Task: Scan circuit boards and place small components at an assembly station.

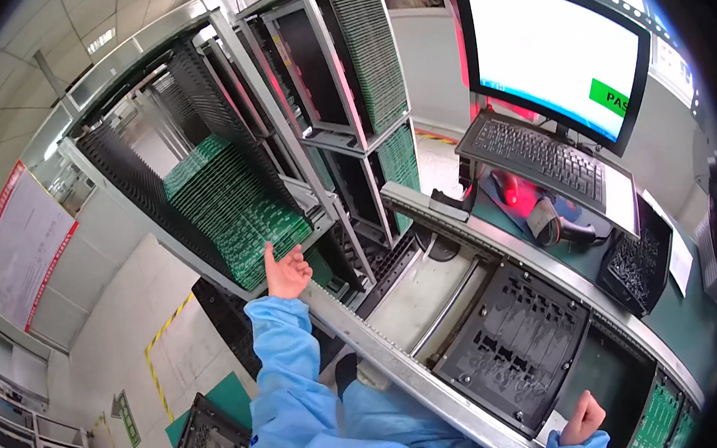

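My left hand reaches out to the front of a tall black slotted rack. Its thumb and half-curled fingers are apart, with nothing visible between them. Just beyond the fingertips lies the lowest visible of several stacked green circuit boards; whether I touch it cannot be made out. Over the conveyor rail at the lower right, my right hand is closed in a loose fist, and no object shows in it. A black fixture tray with cutouts sits on the conveyor between my hands, nearer the right one.
More green boards lie at the conveyor's right end. Behind the conveyor are a monitor, a keyboard, a handheld scanner and a black bin of small parts. Another rack stands behind; a second fixture is low left.
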Demonstrator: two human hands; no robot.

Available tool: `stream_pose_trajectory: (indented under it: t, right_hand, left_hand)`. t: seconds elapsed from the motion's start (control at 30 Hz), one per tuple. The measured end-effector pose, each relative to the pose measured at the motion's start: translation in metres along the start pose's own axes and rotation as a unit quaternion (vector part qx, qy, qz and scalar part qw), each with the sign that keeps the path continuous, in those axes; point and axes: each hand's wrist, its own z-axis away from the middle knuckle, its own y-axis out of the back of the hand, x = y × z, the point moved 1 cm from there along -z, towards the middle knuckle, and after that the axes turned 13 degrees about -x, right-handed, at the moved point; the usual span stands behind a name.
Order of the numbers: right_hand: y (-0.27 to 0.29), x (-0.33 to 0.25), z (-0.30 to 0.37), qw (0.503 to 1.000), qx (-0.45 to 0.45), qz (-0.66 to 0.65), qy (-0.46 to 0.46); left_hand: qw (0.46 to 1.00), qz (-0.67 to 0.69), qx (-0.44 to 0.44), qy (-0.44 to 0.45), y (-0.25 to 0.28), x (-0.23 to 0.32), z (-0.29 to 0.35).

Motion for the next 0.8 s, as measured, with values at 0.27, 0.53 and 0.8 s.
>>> stream_pose_trajectory:
  t: [0.27, 0.53, 0.8]
  right_hand:
    - [0.010, -0.013, -0.011, 0.999, 0.030, 0.010, 0.017]
    - [0.007, -0.074, -0.109, 0.943, -0.245, 0.130, 0.182]
    - [-0.069, 0.048, -0.304, 0.891, -0.171, 0.403, 0.125]
  left_hand:
    - [0.983, 0.161, 0.064, -0.052, 0.047, 0.023, -0.032]
    - [0.983, 0.087, 0.079, -0.139, 0.050, -0.014, 0.008]
    - [0.959, -0.087, 0.081, -0.257, -0.100, -0.158, 0.124]
